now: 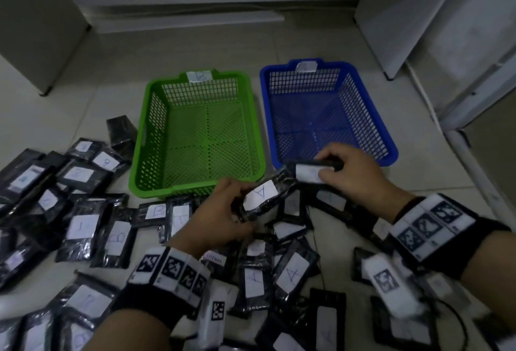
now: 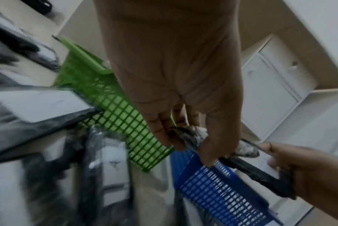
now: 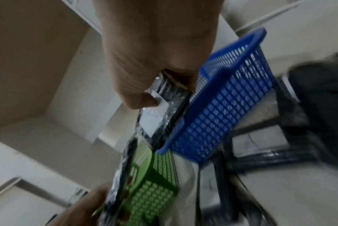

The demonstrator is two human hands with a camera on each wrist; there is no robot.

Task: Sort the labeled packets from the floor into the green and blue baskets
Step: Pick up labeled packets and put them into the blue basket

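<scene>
my left hand (image 1: 220, 212) grips a black packet marked a (image 1: 261, 195) just in front of the green basket (image 1: 156, 104), and my right hand (image 1: 350, 174) pinches a second packet (image 1: 308, 171) at the near rim of the blue basket (image 1: 360, 90) beside it, its letter hidden under my thumb. more packets (image 1: 83, 227) litter the floor in front of the green basket, many labels too blurred to read, and my wrist views are smeared.

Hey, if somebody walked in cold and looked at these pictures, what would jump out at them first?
Two empty mesh baskets side by side on the floor, green basket left, blue basket right. In front of them the left hand and right hand each grip a black packet, amid scattered packets.
</scene>
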